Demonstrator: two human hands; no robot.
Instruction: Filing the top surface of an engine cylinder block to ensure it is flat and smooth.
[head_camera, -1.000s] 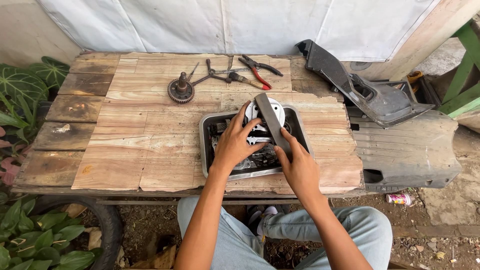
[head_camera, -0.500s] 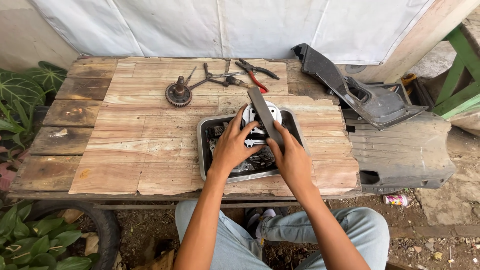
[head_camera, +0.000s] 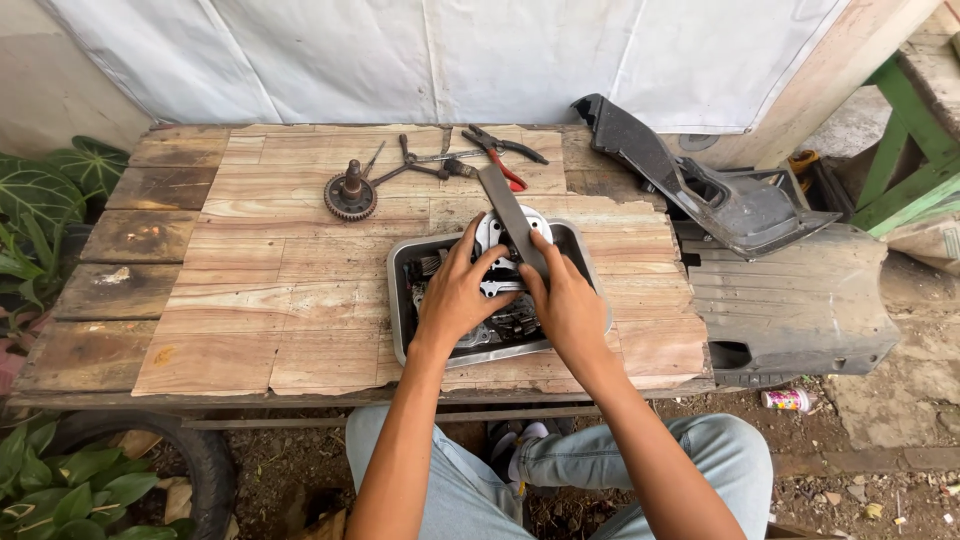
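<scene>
Right hand (head_camera: 568, 305) gripped flat grey metal bar (head_camera: 510, 215), angled up past rectangular steel tray's (head_camera: 398, 300) far rim. Left hand (head_camera: 458, 295) spread open on tray parts. Bare planks left.

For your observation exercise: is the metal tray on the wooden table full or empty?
Partly full: the metal tray holds dark mechanical parts under the left hand and right hand.

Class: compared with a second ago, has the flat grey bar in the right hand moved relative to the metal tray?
Yes. The flat grey bar now reaches beyond the metal tray's far rim toward the red-handled pliers; earlier it lay over the tray.
</scene>
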